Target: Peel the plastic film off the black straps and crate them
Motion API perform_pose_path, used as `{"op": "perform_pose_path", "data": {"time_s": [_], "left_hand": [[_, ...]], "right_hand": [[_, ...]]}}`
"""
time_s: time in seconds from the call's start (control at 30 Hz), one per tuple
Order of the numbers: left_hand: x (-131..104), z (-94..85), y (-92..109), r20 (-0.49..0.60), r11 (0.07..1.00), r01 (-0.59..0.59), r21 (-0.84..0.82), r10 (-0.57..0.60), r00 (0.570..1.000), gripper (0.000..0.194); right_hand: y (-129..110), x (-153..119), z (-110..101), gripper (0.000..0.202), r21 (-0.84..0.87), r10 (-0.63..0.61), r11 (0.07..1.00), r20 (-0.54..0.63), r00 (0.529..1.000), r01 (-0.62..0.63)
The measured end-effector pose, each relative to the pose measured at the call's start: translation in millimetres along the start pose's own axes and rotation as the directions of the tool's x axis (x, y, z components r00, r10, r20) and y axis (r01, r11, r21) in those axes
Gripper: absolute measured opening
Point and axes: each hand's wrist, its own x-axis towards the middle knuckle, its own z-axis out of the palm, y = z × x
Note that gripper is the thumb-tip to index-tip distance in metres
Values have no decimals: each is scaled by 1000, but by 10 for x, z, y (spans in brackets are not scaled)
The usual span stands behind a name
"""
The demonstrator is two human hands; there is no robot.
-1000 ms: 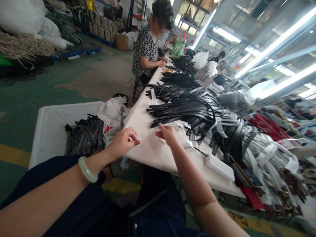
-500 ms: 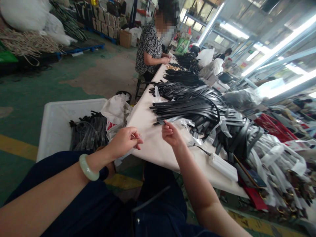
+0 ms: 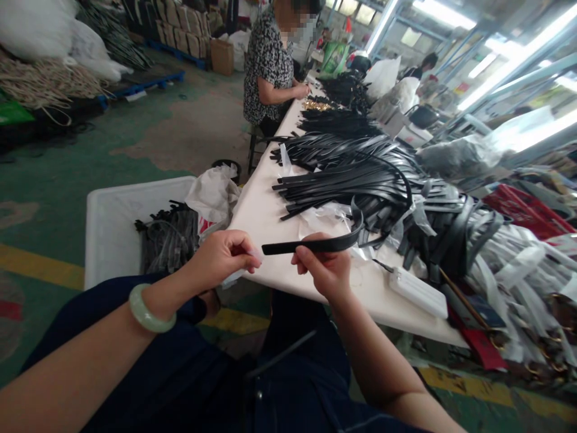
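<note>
My right hand (image 3: 327,264) is closed around a black strap (image 3: 324,244) near its flat end. That end points left, towards the fingertips of my left hand, and the rest curves up and back to the table. My left hand (image 3: 229,255) is pinched at the table's near left corner, with a bit of clear plastic film (image 3: 256,255) showing at the fingertips. A small gap seems to lie between the film and the strap end. Beyond my right hand, a pile of black straps (image 3: 333,183) covers the table (image 3: 265,207), with loose clear plastic beside it.
A white bin (image 3: 108,228) holding dark straps in clear plastic stands at left, a crumpled white bag (image 3: 211,198) on its edge. A white power strip (image 3: 418,293) lies at the table's front right. Across the table's far left side sits a co-worker (image 3: 269,78).
My right hand has drawn a black strap off the pile and brought it closer, its end towards my left hand. My left hand stays pinched in nearly the same place.
</note>
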Motion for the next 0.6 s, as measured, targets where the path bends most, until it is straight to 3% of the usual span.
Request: {"op": "perform_pose_path", "data": {"time_s": [0.37, 0.6], "left_hand": [[57, 2, -68, 47, 988, 46, 146, -53, 997, 11], [90, 13, -52, 16, 992, 95, 88, -97, 995, 15]], "right_hand": [[113, 82, -84, 15, -165, -57, 983, 162, 985, 84], [90, 110, -101, 14, -126, -68, 988, 145, 987, 87]]}}
